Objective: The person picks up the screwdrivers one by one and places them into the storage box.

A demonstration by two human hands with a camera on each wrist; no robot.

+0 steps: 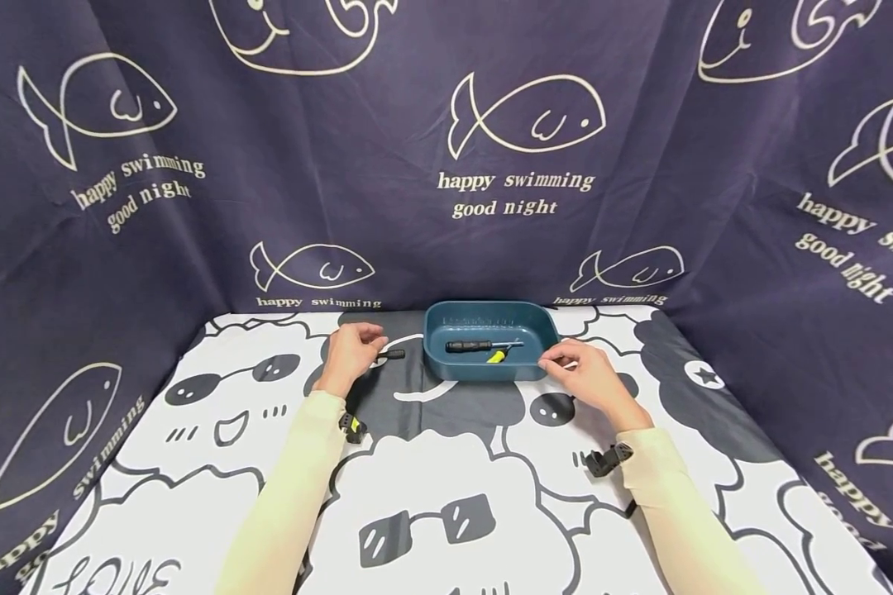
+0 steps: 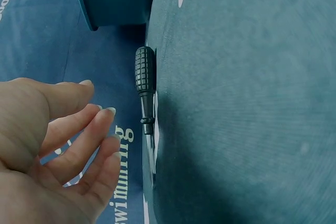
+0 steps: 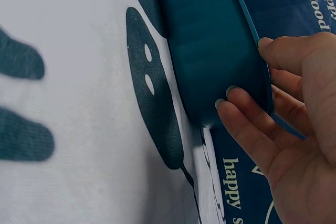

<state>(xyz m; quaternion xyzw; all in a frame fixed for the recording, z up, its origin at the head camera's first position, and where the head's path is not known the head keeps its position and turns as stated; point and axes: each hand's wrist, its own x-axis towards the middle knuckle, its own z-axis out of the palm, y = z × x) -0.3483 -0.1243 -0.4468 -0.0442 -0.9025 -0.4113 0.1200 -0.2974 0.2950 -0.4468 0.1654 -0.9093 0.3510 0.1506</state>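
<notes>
A small screwdriver with a black ribbed handle (image 2: pixel 144 72) lies on the tablecloth, left of a teal bin (image 1: pixel 484 373). Beside it, my left hand (image 1: pixel 348 355) hovers with fingers loosely bent and nothing between them; the left wrist view shows a gap to the screwdriver. At the bin's near right corner, my right hand (image 3: pixel 299 98) grips the wall, thumb on the rim and fingertips against the outer side. Inside the bin lie a black-handled screwdriver (image 1: pixel 469 346) with a metal shaft and a yellow-and-black item (image 1: pixel 499 356) partly hidden by the front wall.
A dark blue curtain (image 1: pixel 387 165) with fish drawings hangs behind and at both sides, close to the bin's back. The table's cloth (image 1: pixel 446 471) has printed cartoon sheep.
</notes>
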